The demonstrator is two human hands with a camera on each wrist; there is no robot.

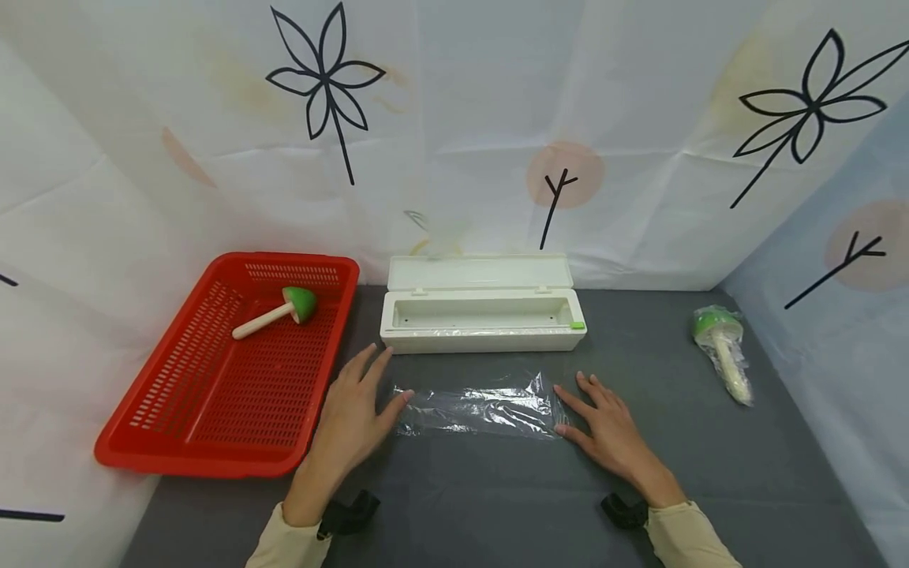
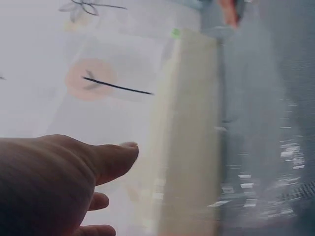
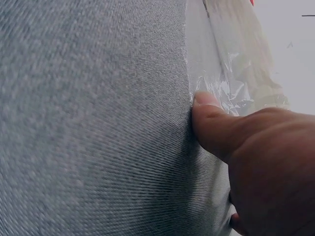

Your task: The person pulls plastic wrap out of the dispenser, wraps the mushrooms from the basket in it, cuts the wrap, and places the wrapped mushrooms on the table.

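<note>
A sheet of clear plastic film (image 1: 483, 410) lies on the dark grey tabletop, its creases shining. At its left end my left hand (image 1: 351, 422) is spread with fingers apart and holds nothing; the thumb is close to the film's edge, but contact cannot be told. My right hand (image 1: 609, 430) touches the film's right end, fingers spread. In the right wrist view the right thumb (image 3: 211, 120) rests at the film's corner. Just behind the film stands a white film dispenser box (image 1: 486, 341), lid raised, with a green slider (image 1: 577, 325) at its right end.
A red plastic basket (image 1: 206, 465) stands on the left, holding a green-capped toy mushroom (image 1: 300, 303). Another green-capped mushroom (image 1: 720, 339), wrapped in clear film, lies at the right. Patterned white cloth (image 1: 461, 118) hangs behind and beside the table.
</note>
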